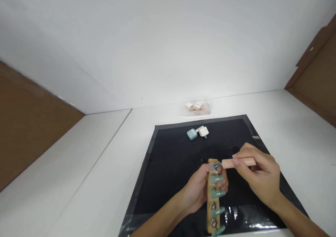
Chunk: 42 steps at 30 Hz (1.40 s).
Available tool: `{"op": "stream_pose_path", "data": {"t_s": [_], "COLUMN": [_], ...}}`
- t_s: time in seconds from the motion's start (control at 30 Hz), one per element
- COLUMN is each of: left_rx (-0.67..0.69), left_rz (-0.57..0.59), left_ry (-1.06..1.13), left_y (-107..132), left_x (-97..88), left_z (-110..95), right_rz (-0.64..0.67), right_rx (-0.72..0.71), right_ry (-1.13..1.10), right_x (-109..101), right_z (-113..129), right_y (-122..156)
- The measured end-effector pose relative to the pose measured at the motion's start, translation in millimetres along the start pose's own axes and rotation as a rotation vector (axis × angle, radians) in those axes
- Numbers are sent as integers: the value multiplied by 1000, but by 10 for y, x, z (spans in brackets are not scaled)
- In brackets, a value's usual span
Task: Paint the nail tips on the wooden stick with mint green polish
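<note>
Head view: both forearms come in from the bottom edge and meet over a black mat (pixel 173 160) spread on the white worktop (pixel 86 181).

The left hand (pixel 195 191) reaches up from below left, wrist slightly bent, fingers curled round the upper part of a wooden strip (pixel 211 203). It is closed on the strip, with the thumb on the near side and the fingertips showing at the strip's right edge. The strip stands lengthwise away from the person, its far end just above the hand and its near end running down to the bottom edge of the picture. Along it sit teal false nails (pixel 217 193), one above the other, pointing to the right, with small metal studs between them.

The right hand (pixel 259 176) comes in from the lower right, knuckles up, its fingers pinched shut on a peach-coloured brush handle (pixel 237 163). The handle lies nearly level, pointing left, and its tip meets the topmost nail at the far end of the strip, just above the left hand's fingers.

Farther back on the mat, well apart from the hands, lie a teal bottle (pixel 192 134) and a white bottle (pixel 203 131), touching. Beyond the mat's far edge, on the worktop, is a clear packet of small bottles (pixel 196 107).
</note>
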<state>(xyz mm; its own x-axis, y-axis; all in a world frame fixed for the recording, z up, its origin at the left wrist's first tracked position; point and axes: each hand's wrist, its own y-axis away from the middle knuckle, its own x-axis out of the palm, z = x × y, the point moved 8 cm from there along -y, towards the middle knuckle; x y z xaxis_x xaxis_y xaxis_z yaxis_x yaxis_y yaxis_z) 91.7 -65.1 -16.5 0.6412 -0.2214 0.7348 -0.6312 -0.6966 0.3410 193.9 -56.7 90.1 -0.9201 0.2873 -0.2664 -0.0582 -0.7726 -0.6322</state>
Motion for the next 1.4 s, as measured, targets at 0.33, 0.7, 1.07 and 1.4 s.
{"op": "stream_pose_path", "data": {"t_s": [0.33,0.7,1.07,1.4], "left_rx": [8,-33,-70,-101], "left_rz": [36,104,247,302], "left_ry": [40,179,274,317], "left_y": [20,29,20,28], "left_x": [-9,-9,55,125], "left_z": [-9,0,32,34], "right_rz": [-94,-168,-78,-47], "right_rx": [54,326,407,353], "right_ry": [23,-125,-312,-335], "right_x": [-98,-133,-14,2], "right_z": [-60,-402,-444,-348], "right_y": [-3,108,109,69]}}
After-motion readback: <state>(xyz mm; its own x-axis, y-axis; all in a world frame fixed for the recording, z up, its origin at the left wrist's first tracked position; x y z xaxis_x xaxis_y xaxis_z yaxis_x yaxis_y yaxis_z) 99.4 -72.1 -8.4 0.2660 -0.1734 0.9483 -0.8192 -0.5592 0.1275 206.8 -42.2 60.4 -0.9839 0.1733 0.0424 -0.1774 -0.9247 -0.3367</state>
